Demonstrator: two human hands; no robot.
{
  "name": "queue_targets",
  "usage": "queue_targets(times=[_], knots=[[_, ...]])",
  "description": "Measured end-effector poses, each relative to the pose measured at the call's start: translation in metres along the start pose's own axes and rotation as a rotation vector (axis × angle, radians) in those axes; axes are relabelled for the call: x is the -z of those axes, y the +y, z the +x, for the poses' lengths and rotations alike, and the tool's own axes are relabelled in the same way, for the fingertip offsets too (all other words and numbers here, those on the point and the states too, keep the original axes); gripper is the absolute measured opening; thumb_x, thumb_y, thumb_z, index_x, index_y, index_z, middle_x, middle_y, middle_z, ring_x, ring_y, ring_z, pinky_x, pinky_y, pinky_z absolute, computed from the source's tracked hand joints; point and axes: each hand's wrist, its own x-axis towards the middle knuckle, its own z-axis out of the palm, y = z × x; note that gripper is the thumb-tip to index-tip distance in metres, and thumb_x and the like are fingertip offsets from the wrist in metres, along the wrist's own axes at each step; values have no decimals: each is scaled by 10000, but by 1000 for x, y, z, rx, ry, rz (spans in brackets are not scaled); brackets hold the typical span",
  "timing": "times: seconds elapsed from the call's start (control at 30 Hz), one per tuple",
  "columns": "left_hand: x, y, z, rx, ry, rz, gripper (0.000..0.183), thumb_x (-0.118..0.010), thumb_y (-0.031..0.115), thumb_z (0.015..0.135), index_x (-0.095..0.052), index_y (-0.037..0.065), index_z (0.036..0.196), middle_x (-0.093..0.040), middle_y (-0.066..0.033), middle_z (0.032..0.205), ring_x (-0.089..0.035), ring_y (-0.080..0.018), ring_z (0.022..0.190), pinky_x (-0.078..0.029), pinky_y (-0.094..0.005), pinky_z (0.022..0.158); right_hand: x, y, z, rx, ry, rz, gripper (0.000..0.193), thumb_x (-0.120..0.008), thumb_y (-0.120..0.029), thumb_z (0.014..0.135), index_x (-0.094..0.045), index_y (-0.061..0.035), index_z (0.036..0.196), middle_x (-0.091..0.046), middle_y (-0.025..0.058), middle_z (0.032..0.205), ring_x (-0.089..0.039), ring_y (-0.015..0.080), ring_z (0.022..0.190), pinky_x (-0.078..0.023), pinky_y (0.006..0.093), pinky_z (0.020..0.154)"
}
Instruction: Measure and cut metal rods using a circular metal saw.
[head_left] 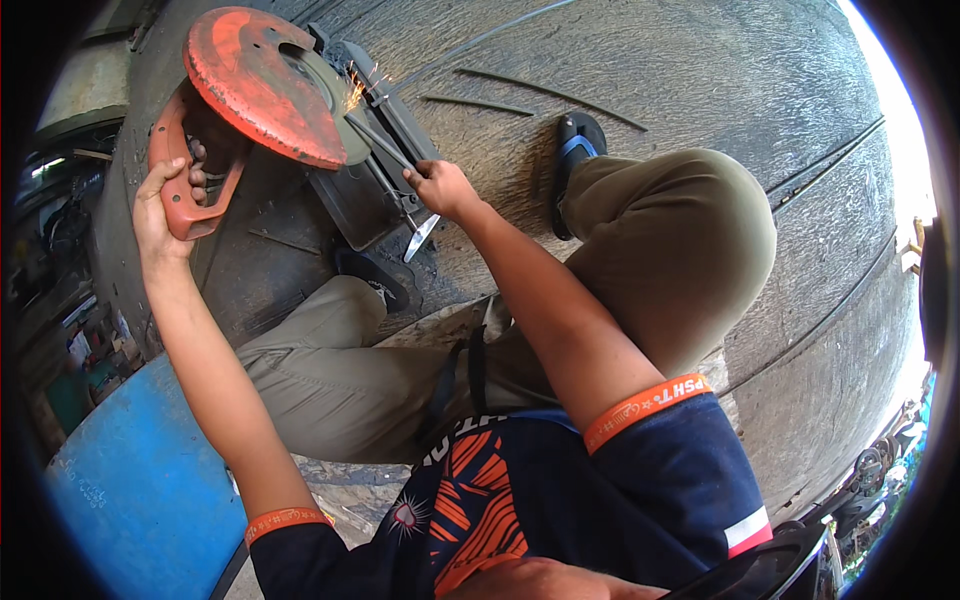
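Metal rod [378, 142] slants over the saw's dark base [352, 208], its far end at the grey disc [357, 148], orange sparks [354, 92] just beside. Your right hand [442, 187] grasps the rod's near end. Your left hand [160, 215] is wrapped around the red handle [192, 218], below the red guard [255, 95]. Two thin rods [560, 95] lie near your sandalled foot [578, 150].

Blocked between left hand [165, 200] and right hand [443, 188] by round, worn red metal guard [255, 95], bright orange sparks [354, 92] just right of it, and boxy dark metal base [352, 208] below. Passable rightward of right hand over scuffed grey-brown floor [720, 60], except for two thin dark metal rods [480, 105] and blue-strapped black sandal [577, 147].
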Motion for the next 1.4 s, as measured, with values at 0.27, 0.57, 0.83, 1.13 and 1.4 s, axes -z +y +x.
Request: queue_targets(times=[0.27, 0.57, 0.83, 1.13, 1.4], knots=[[1, 1, -2, 13, -2, -1, 386, -577, 66, 774, -472, -21, 1136, -571, -92, 938, -536, -109, 649, -486, -203, 500, 6, -7, -2, -72, -89, -23, 400, -500, -383, 873, -633, -14, 957, -618, 235, 922, -563, 389, 944, -439, 439, 832], [0, 0, -1, 0, 6, -3, 391, -580, 52, 764, -474, -33, 1131, -568, -104, 930, -546, -115, 646, -491, -202, 496, 5, -2, -3, -57, -54, -40, 397, -527, -386, 860, -633, -18, 965, -624, 229, 915, -571, 382, 935, -446, 436, 827], [0, 0, -2, -10, 36, -6, 379, -586, 51, 763, -478, -58, 1109, -572, -112, 922, -556, -124, 648, -497, -211, 489, 7, -6, -3, -84, -39, -26, 381, -552, -360, 850, -635, -3, 955, -622, 245, 886, -577, 394, 910, -454, 434, 812], [-2, -2, -3, -20, 19, -6, 336, -592, 67, 761, -506, -52, 1064, -581, -101, 917, -549, -109, 652, -496, -204, 501, 2, 0, 9, -328, -63, 526, 458, -488, -358, 888, -588, 40, 685, -568, 116, 595, -543, 234, 563, -417, 352, 565], [-1, -1, -2, -15, -4, -2, 294, -589, 67, 772, -521, -39, 1037, -592, -90, 907, -549, -107, 644, -495, -204, 499, -8, 8, 15, -361, -195, 548, 474, -489, -372, 887, -513, 9, 605, -472, 71, 539, -427, 197, 491, -347, 371, 507]])
